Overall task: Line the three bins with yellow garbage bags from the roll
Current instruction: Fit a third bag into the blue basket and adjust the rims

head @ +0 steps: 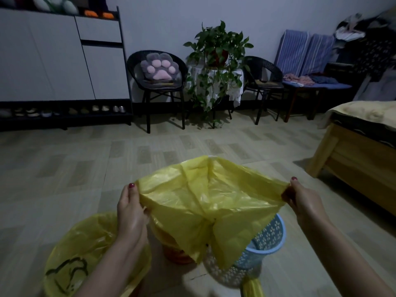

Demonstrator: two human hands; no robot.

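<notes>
Left hand (130, 213) and right hand (304, 200) each pinch an edge of the thin yellow plastic bag (205, 200), stretching its mouth wide above the blue perforated plastic bin (267, 239) (an orange bin (175, 254) sits just beside).

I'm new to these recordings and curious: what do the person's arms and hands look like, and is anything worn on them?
Both arms are bare from the forearms down: no sleeves, gloves, watch or bracelets show. The left hand and the right hand each have dark red polish on the thumbnail. No rings are visible on the fingers that show.
</notes>
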